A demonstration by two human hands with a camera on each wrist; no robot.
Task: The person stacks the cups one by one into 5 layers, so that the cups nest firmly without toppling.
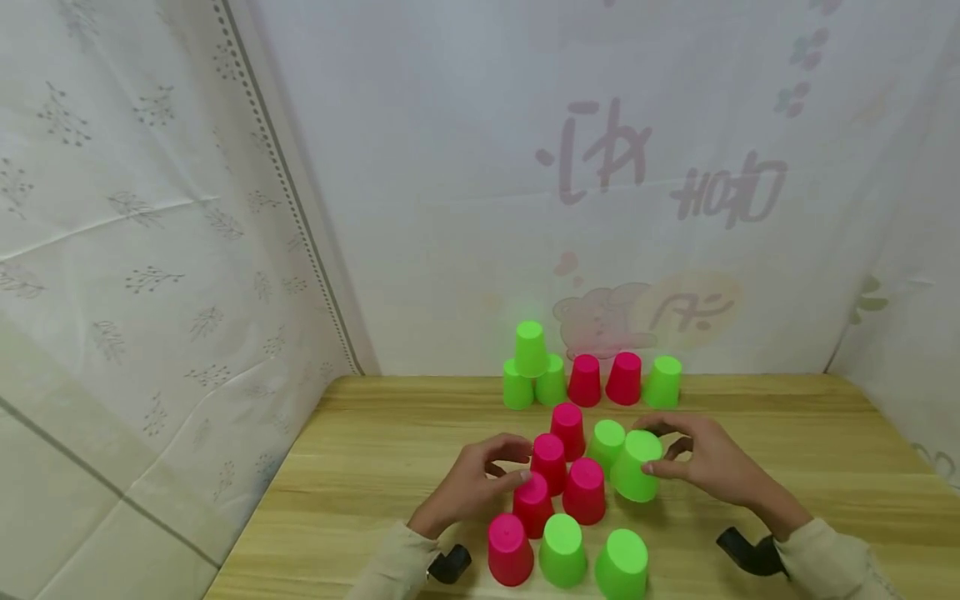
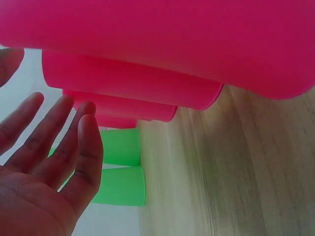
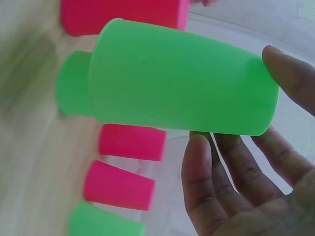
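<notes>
Gripping in right hand (image 1: 707, 458): inverted green cup (image 1: 637, 467), raised just right of another green cup (image 1: 605, 442). Curving empty left hand (image 1: 476, 477) loosely beside pink cups (image 1: 548, 463). Apparently done: three-cup green pyramid (image 1: 531, 350), far side. Apparently left: stacking single cups (image 1: 622, 565), far to near.

Left sleeve (image 1: 397, 560): pale beige cloth, reaching the wrist, lightly wrinkled. Right sleeve (image 1: 832, 557): same beige, soft folds, edge also at the wrist. Stubby black piece (image 1: 452, 564) by the left cuff, blunt-ended. Curved black piece (image 1: 752, 553) by the right cuff, bent like an elbow. Left hand (image 1: 480, 479), right hand (image 1: 708, 460): both bare.
</notes>
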